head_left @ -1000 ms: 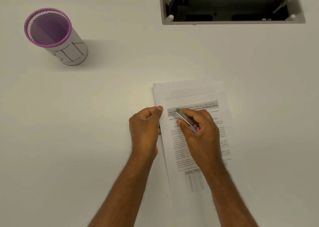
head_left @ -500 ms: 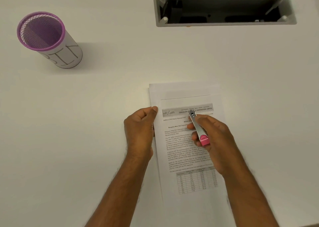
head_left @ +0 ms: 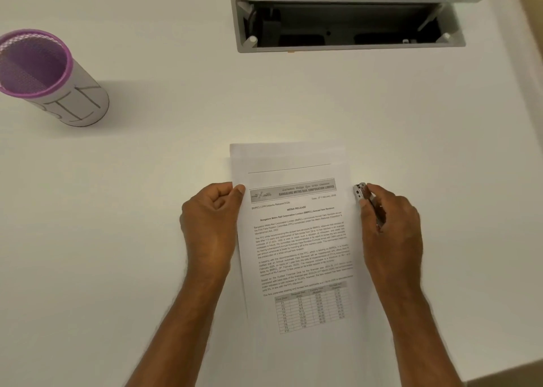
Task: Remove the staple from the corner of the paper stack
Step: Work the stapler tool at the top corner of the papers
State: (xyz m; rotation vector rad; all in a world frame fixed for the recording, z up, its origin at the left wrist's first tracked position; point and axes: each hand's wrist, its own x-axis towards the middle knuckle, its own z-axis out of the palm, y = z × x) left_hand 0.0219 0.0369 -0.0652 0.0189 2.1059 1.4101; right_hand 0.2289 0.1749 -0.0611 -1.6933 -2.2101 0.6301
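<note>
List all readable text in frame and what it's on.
"BANGALORE METRO RAIL CORPORATION LIMITED" and "metro": grey header band of the paper stack
"MEDIA RELEASE": centred heading below the band
Date line, reference line, body paragraphs, fare table: too small or blurred to read
Hand-drawn letters on the purple-rimmed mesh cup: partly hidden, not readable
Staple remover in the right hand: no text visible

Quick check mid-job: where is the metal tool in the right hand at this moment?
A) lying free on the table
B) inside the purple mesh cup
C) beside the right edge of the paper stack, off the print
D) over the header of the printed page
C: the right hand grips the metal tool, whose tip sits just beside the right edge of the paper stack, clear of the printed text.
</note>
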